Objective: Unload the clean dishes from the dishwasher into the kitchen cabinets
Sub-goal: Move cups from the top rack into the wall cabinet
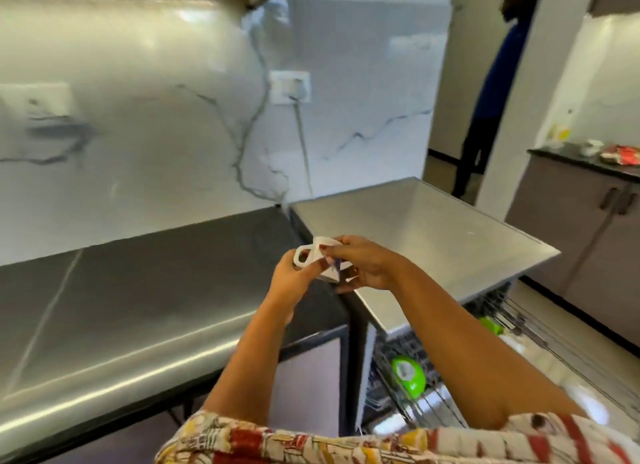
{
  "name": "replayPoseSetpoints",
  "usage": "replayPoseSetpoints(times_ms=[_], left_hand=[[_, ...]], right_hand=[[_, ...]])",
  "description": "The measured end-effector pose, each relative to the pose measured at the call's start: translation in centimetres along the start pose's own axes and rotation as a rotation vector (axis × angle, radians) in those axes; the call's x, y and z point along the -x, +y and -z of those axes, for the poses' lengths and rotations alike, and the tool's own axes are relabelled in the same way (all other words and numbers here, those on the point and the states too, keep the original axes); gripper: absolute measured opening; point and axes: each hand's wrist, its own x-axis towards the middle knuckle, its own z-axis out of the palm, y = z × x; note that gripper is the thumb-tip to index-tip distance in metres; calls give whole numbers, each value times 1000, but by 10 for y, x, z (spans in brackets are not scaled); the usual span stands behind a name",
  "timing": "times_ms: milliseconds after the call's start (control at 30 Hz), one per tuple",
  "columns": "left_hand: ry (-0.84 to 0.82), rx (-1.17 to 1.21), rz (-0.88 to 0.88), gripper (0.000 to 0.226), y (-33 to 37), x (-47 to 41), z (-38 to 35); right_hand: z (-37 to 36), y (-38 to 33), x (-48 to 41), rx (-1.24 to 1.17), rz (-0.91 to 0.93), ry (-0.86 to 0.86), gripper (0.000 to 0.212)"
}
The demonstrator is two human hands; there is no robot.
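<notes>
Holding a white cup (320,257) with both left hand (294,280) and right hand (367,264) gripping it, above dark bench (138,290); green plate (408,377) standing in dishwasher rack (433,408).

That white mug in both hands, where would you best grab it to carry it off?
Judging from its pose, by the handle. The mug is tipped on its side, with its loop handle sticking out to the left, clear and open. The left hand sits right beside that loop, so its fingers could hook through from the left while the right hand, gripping the body from above, lets go.
</notes>
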Motion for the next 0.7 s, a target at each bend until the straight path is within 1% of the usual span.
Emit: replayPoseSetpoints(times_ms=[133,200,300,333,433,467,533,600,700], left_hand=[[125,30,-86,39,43,-5,76],[215,32,-161,41,70,-13,122],[363,-58,-317,46,125,-30,193],[420,-81,-384,45,152,-38,221],[570,-70,-594,33,225,-53,290],[604,-71,-635,28,243,-57,305],[638,-97,-707,20,278,-68,337],[631,-143,-751,19,306,-83,362],[577,-183,-767,16,334,-108,378]], right_hand=[[-55,-62,-30,53,179,-36,36],[-85,-102,-49,52,250,-53,39],[-114,-172,-80,83,423,-89,36],[-123,-205,-91,78,496,-108,36],[-144,-290,-116,-14,681,-93,31],[-149,-312,-120,-50,730,-81,30],[-159,-358,-131,-121,830,-68,31],[-166,-397,-146,-173,914,-43,32],[-165,-438,-170,-221,975,71,36]])
